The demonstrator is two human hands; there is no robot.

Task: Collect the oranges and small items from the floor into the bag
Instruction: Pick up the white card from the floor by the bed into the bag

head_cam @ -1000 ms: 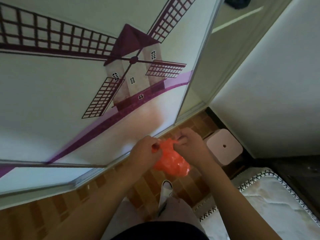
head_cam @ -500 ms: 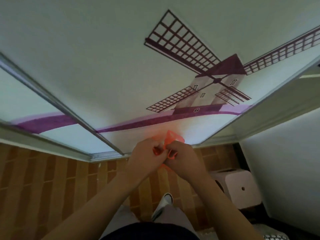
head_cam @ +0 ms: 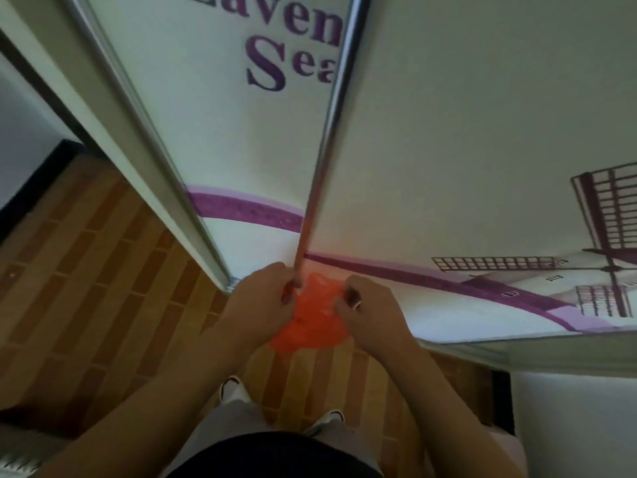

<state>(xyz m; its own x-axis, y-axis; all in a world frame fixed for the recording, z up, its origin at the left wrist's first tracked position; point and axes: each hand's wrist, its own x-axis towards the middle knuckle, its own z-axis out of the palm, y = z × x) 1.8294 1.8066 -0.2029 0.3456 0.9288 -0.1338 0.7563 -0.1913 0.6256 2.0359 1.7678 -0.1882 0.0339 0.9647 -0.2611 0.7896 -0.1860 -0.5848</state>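
1. Swung left since 1 s ago: windmill mural [head_cam: 599, 250] now at the right edge, purple lettering [head_cam: 293, 46] at the top, pale stool gone from view.
2. Moved with the turn: orange bag [head_cam: 310, 322], held at chest height throughout, above the wood-pattern floor [head_cam: 103, 270] and in front of the sliding wardrobe door [head_cam: 448, 132].
3. Left hand [head_cam: 256, 310]: fingers curled, pinching the bag's upper edge beside the metal door rail [head_cam: 327, 150].
4. Right hand [head_cam: 370, 317]: fingers likewise curled, pinching the opposite side of the bag's top.
5. Bag: hanging between both hands, bunched at the top, bulging below. Contents hidden by the film, so cannot tell what is inside.
6. No oranges or small items visible on the floor in this view; only 2 shoes [head_cam: 234, 389] below.
7. Judged step: closing or knotting the bag's mouth, collection probably near its end.
8. To do it well: keep both pinches high on the handles, pull evenly apart, cross and tighten without letting the bulge swing.
9. Risk: thin film tearing under a sharp tug, or 1 handle slipping and spilling the load.
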